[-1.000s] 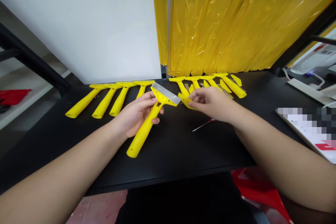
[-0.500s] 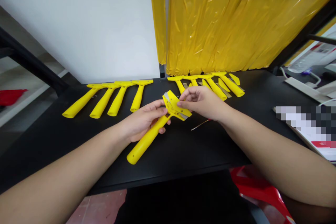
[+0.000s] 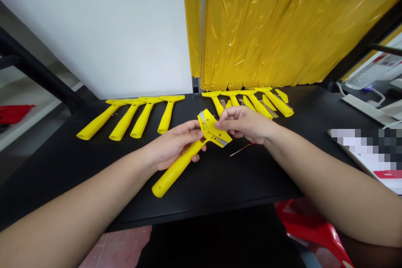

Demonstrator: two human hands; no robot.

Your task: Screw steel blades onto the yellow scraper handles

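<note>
My left hand [image 3: 179, 144] is closed round the neck of a yellow scraper [image 3: 177, 171], whose hollow handle slants down toward me. Across the scraper's head lies a grey blade [image 3: 224, 142], partly covered by a yellow cover plate [image 3: 216, 127] with small holes. The plate sits slightly askew on the head. My right hand [image 3: 245, 123] pinches the plate's far edge between thumb and fingers. Below that hand a screwdriver [image 3: 241, 149] lies on the table, its red handle partly hidden.
On the black table [image 3: 201, 201] several yellow scrapers [image 3: 119, 123] lie in a row at the left. More scrapers [image 3: 279, 102] lie at the back right, among loose cover plates [image 3: 268, 102] and blades. A yellow plastic sheet [image 3: 251, 29] hangs behind.
The scraper's head and both hands have shifted very slightly to the right in view. Both grips stay the same, and the cover plate still lies over the blade.
</note>
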